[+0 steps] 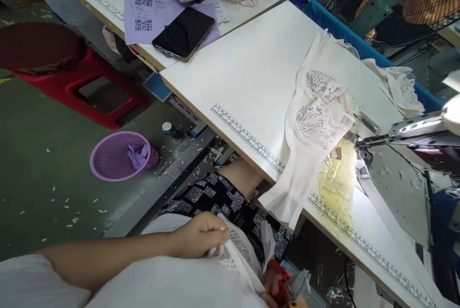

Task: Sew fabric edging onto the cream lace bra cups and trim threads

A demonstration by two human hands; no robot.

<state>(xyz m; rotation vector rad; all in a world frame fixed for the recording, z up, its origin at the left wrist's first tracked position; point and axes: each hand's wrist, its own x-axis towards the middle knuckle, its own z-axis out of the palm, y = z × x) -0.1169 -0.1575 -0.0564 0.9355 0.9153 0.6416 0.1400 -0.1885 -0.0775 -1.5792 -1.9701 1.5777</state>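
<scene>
My left hand (203, 236) is closed in a pinch on the edge of a white lace bra (239, 245), held over my lap. At the bottom edge of the view, my right hand (270, 283) is partly cut off and wraps round red-handled scissors (279, 269); their blades are hard to make out. Part of the bra's band runs down beside the right hand. On the table in front lies another white lace bra (318, 121), one end hanging over the front edge.
A sewing machine (424, 131) stands at the right, with a yellowish plastic packet (338, 178) beside it. A phone (185, 32) rests on purple papers (138, 20). To the left are a red stool (104, 83) and a purple basket (104, 164) on the floor.
</scene>
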